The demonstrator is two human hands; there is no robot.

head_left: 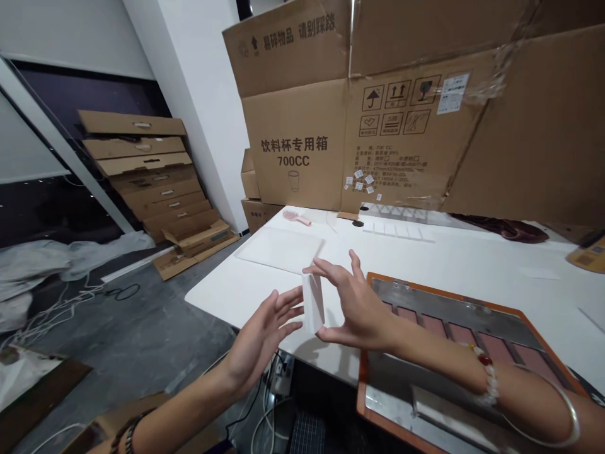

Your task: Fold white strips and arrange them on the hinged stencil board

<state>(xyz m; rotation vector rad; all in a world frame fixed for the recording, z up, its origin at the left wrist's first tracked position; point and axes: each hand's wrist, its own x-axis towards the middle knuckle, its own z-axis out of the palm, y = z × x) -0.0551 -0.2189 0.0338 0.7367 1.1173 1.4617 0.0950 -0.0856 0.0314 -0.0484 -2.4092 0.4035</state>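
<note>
My right hand (362,306) grips a thin white rectangular block (313,304) by its top and bottom edges, between the thumb and the fingers. The block stands upright above the front edge of the white table (227,290). At its left side is my left hand (265,334), fingers stretched out and tips close to the block; whether they touch it I cannot tell. Under my right forearm lies an orange-framed metal tray (367,378) with several pink rectangular sections, partly hidden by the arm. What the block is made of cannot be made out.
A pale flat sheet (278,249) lies on the table, with a pink hairbrush (297,217) behind it. Large cardboard (293,113) walls off the back. Flattened boxes (155,170) are stacked at left. Cables (276,403) hang below the table edge.
</note>
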